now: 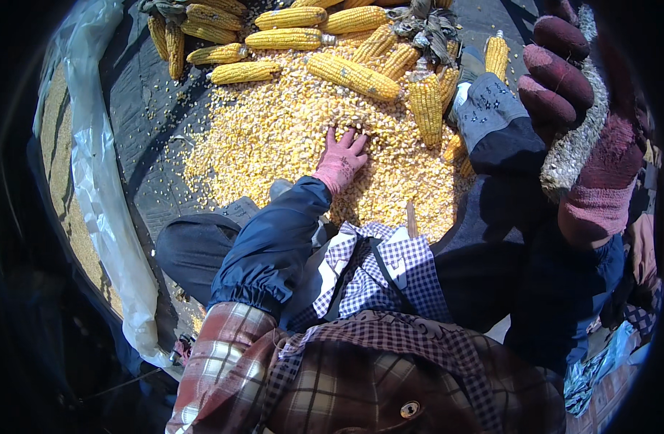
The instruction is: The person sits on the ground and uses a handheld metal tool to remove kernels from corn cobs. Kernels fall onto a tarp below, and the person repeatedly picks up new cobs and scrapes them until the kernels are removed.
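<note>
My left hand [343, 160], in a pink knit glove, rests with spread fingers on a heap of loose corn kernels [245, 141]. The tips of its fingers are partly sunk among the kernels. Raised at the right, my right hand [587, 114] wears a glove with a dark red coated palm. Its fingers curl around a bare corncob [573, 144], pale and stripped of kernels along the visible side. Beyond the left hand, a full yellow ear of corn [353, 77] lies on the heap. Another ear [425, 108] points toward me close by.
Several more ears [291, 39] lie at the far side, some tied by dried husks [427, 27]. A clear plastic sheet [96, 163] runs along the left over a dark tarp [142, 119]. A wooden stick [412, 219] stands in the kernels near my apron [408, 271]. My legs flank the heap.
</note>
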A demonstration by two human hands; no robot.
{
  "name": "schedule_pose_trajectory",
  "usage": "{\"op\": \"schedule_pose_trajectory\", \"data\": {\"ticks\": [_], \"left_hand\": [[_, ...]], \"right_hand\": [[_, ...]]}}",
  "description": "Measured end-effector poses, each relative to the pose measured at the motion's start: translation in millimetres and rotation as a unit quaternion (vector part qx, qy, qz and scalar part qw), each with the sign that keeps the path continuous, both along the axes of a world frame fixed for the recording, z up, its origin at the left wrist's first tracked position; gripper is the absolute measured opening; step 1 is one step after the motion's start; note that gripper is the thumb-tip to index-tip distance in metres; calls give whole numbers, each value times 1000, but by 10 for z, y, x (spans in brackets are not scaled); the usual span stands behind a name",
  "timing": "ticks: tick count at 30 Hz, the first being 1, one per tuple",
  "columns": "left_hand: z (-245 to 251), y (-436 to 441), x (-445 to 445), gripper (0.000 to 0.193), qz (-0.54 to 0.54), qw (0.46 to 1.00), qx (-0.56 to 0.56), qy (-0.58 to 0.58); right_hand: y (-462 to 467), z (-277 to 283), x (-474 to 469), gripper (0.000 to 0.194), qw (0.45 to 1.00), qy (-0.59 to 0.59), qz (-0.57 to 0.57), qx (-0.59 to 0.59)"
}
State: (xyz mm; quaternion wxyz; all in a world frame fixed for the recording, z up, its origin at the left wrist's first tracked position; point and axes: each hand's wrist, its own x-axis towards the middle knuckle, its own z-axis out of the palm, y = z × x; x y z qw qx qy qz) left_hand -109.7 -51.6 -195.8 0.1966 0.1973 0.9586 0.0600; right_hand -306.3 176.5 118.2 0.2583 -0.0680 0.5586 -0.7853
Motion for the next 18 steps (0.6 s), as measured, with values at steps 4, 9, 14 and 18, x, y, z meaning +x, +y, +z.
{"op": "schedule_pose_trajectory", "data": {"ticks": [4,9,14,18], "left_hand": [[170,-638,-160,43,161,972,-158,-71],[438,-1453,-112,66,363,841,-268,-299],[335,-1173,-579,48,379,925,10,-4],[527,-456,-1258,64,189,973,25,127]], "right_hand": [[-43,55,20,62,1000,0,-7,-3],[-70,88,-30,64,1000,7,-12,-3],[-174,102,-33,59,1000,-4,4,6],[-138,71,-68,58,990,-90,34,-102]]}}
